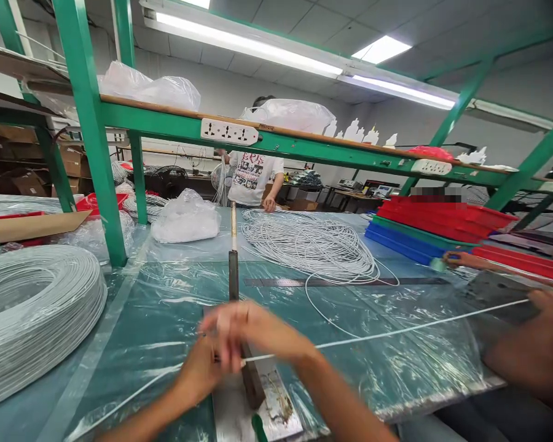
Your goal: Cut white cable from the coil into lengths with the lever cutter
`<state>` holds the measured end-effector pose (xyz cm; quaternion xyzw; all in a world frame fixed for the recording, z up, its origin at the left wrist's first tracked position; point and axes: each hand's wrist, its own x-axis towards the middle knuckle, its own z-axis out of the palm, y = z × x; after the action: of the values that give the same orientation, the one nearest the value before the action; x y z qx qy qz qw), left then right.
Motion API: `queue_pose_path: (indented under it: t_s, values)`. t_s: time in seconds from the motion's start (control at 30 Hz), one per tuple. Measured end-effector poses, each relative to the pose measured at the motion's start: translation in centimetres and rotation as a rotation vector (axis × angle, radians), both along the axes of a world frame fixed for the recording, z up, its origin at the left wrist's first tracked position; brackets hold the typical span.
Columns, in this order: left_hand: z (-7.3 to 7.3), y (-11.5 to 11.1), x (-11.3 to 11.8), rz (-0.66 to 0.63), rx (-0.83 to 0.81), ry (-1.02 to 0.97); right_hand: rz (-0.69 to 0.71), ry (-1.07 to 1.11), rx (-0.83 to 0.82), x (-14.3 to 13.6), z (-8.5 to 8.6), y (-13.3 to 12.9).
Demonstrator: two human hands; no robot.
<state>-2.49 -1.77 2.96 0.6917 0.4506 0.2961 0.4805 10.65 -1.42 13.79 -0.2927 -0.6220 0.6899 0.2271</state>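
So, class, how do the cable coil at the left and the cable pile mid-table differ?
The cable coil is thick and tightly wound; the cable pile lies low in loose, criss-crossing loops. The coil's side is even, while the pile has stray loops at its edge. Both are whitish.

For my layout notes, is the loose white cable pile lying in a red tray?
No, the cable pile lies on the plastic-covered table.
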Motion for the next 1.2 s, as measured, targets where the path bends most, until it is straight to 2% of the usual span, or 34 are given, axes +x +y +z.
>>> queue_pose_path:
  t_s: [0.07,0.1,0.17,0.23,0.33,0.4,0.5,0.6,0.67,0.8,0.87,0.97,1.07,1.2]
  values:
    - [0.3,-0.2,0.1,0.009,0.077,0.107,-0.529,-0.015,0.193,1.8,1.7,5.0]
    - [0.6,-0.3,0.0,0.003,0.126,0.186,-0.654,-0.026,0.197,2.4,2.4,7.9]
    - [1.0,-0.5,-0.2,-0.027,0.244,0.347,-0.781,-0.055,0.160,3.0,3.1,13.2]
    - [1.2,-0.6,-0.3,-0.057,0.342,0.468,-0.812,-0.069,0.099,3.2,3.3,17.2]
    - [1.0,-0.7,-0.2,-0.085,0.401,0.553,-0.799,-0.058,0.024,2.8,3.3,20.5]
    - [0.7,-0.6,0.2,-0.093,0.359,0.484,-0.769,-0.049,-0.016,2.3,3.6,21.3]
    - [0.2,0.0,0.7,-0.045,0.202,0.242,-0.734,-0.044,-0.061,1.7,4.2,21.4]
    - [-0.4,0.8,1.2,-0.007,0.080,0.114,-0.696,-0.013,-0.058,2.1,5.2,19.9]
    - [-0.8,1.3,1.4,-0.006,0.048,0.071,-0.663,0.019,-0.036,2.8,6.1,18.0]
    - [-1.8,1.9,2.0,0.047,0.025,0.000,-0.610,0.064,0.000,4.9,7.6,11.6]
    - [-2.5,2.2,2.4,0.083,0.017,-0.019,-0.597,0.066,-0.011,6.0,7.6,7.6]
    - [-3.4,2.4,2.9,0.127,0.002,-0.031,-0.565,0.057,-0.071,7.3,6.2,1.4]
    - [-3.9,2.3,3.1,0.176,0.010,-0.017,-0.533,0.051,-0.145,8.0,3.4,-4.2]
    - [-3.7,1.8,3.1,0.223,0.044,0.027,-0.592,0.020,-0.343,7.8,0.1,-9.7]
